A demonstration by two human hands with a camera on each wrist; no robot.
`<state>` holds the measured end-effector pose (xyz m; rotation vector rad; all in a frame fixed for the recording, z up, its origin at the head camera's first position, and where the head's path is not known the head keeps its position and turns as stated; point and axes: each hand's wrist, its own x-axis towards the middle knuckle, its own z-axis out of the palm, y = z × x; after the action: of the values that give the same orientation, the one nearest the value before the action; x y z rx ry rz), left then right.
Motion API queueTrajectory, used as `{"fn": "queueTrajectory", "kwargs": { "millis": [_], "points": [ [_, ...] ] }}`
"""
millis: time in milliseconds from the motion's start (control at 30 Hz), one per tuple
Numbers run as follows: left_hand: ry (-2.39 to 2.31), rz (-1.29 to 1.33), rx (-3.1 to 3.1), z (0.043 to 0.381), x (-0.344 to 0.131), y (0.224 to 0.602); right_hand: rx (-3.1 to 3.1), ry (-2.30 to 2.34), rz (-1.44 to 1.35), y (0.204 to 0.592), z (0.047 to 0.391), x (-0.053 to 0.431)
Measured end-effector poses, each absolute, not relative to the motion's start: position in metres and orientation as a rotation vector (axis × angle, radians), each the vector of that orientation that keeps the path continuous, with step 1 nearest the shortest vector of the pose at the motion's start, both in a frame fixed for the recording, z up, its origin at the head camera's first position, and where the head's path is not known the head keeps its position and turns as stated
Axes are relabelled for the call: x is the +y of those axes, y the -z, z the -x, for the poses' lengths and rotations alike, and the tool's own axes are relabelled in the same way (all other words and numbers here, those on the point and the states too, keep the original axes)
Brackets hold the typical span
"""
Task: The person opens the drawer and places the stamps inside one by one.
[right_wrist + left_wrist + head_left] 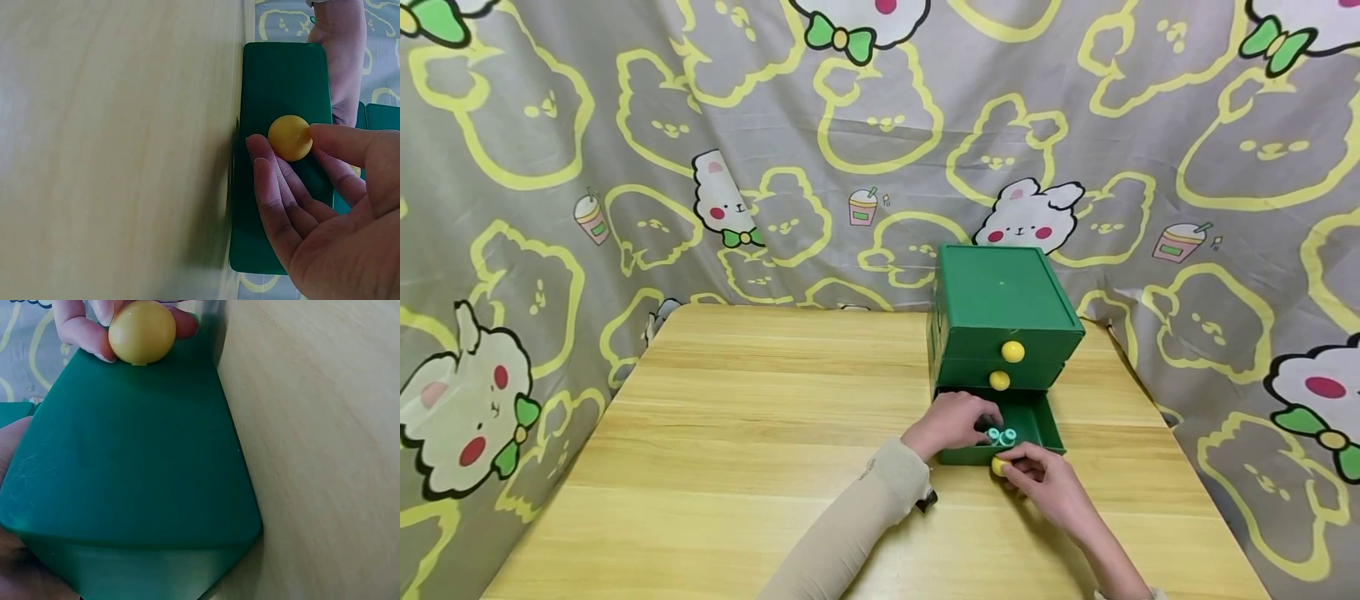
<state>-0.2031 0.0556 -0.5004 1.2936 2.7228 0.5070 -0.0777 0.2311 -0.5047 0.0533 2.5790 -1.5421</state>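
Observation:
A green drawer cabinet [1007, 292] stands on the table with its bottom drawer [1045, 421] pulled out. My right hand [1048, 483] pinches that drawer's round yellow knob [290, 138] between thumb and fingers. Over the drawer's left side, my left hand [958, 421] reaches in with bent fingers. Beside its fingertips are small teal pieces with ringed round ends [1009, 437]. I cannot tell whether the left fingers grip one of them. In the left wrist view, the green drawer front [137, 456] hides most of that hand.
Two upper drawers with yellow knobs [1012, 352] are closed above the open one. A patterned curtain [887, 125] hangs behind and around the wooden table [737, 400]. A small dark object [927, 501] shows by the left sleeve's cuff.

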Motion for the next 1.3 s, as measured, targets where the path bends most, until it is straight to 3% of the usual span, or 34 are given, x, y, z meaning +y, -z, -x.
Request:
{"fn": "queueTrajectory", "kwargs": {
  "millis": [433,767,1067,1300],
  "points": [
    [-0.740,-1.397,2.602,0.203,0.044,0.479,2.584,1.532,-0.035,0.505,0.078,0.233],
    [-1.330,-1.865,2.576,0.204,0.030,0.416,2.595,1.530,0.001,0.506,0.081,0.235],
    [-1.454,-1.417,2.817,0.239,0.015,0.415,2.639,1.508,0.005,0.505,0.081,0.235],
    [-1.517,-1.414,2.733,0.252,0.008,0.429,2.645,1.511,0.011,0.506,0.080,0.235]
  ]
}}
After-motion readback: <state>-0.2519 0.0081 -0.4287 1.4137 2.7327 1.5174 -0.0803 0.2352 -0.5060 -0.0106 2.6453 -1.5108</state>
